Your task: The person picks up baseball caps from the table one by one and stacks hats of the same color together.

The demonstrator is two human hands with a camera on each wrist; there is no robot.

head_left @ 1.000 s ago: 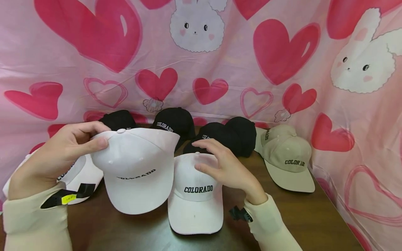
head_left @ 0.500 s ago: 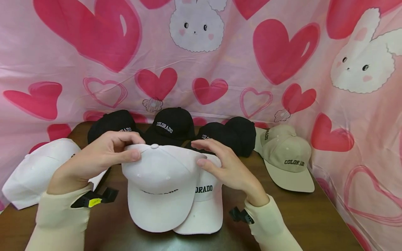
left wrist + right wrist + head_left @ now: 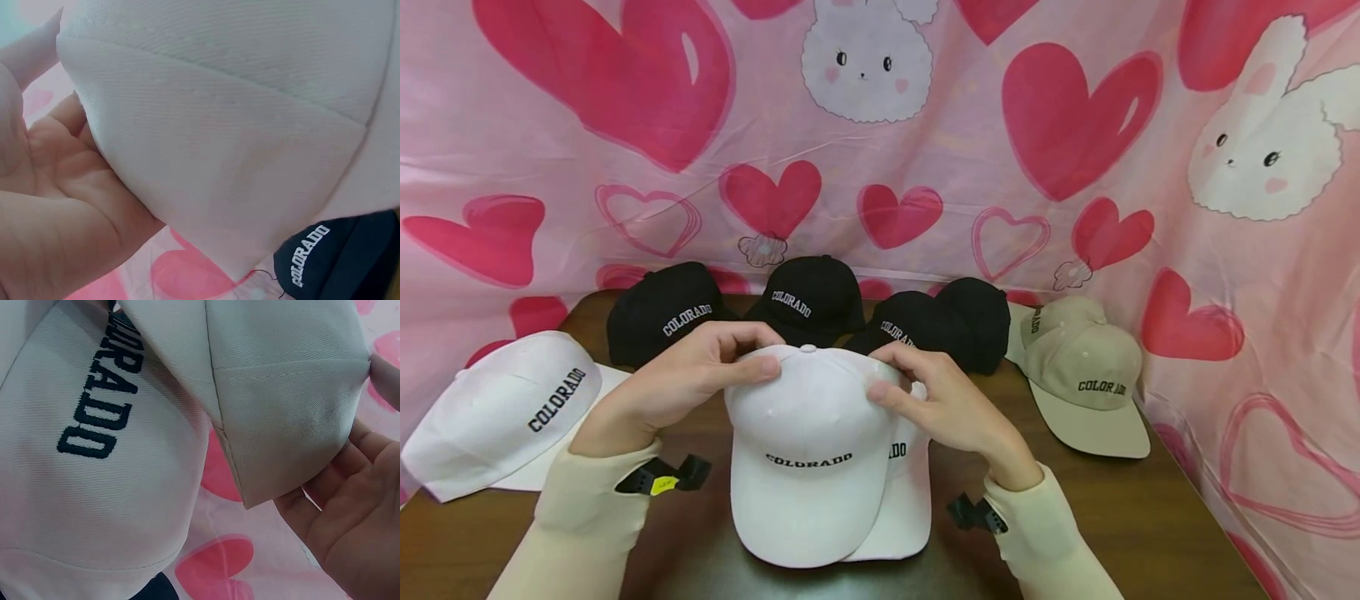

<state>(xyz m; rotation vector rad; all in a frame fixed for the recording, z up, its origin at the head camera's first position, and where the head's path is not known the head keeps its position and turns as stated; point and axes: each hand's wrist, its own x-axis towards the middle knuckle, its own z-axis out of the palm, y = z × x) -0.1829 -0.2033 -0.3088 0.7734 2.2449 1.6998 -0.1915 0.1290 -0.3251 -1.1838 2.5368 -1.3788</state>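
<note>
A white baseball cap [image 3: 808, 417] lettered COLORADO hangs tilted between the hands, its brim toward the viewer. My left hand [image 3: 677, 379] pinches the left top of its crown, thumb in front and fingers behind. My right hand [image 3: 951, 408] holds the right side of the crown with thumb and fingers. In the right wrist view, that right hand [image 3: 356, 519] has its fingertips against the cap's fabric [image 3: 287, 406]. A second white cap [image 3: 913, 492] stands behind and to the right, its lettering mostly covered by the held cap.
On the wooden table [image 3: 1075, 517], another white cap [image 3: 512, 408] lies at the left. Along the back are several black caps [image 3: 812, 296], and khaki caps [image 3: 1086, 367] overlap at the right. A pink heart-patterned cloth [image 3: 887, 150] hangs behind and at the right side.
My left hand has carried the white cap rightward and down, in front of the second white cap. The right hand, earlier apart from the carried cap, now holds its right side.
</note>
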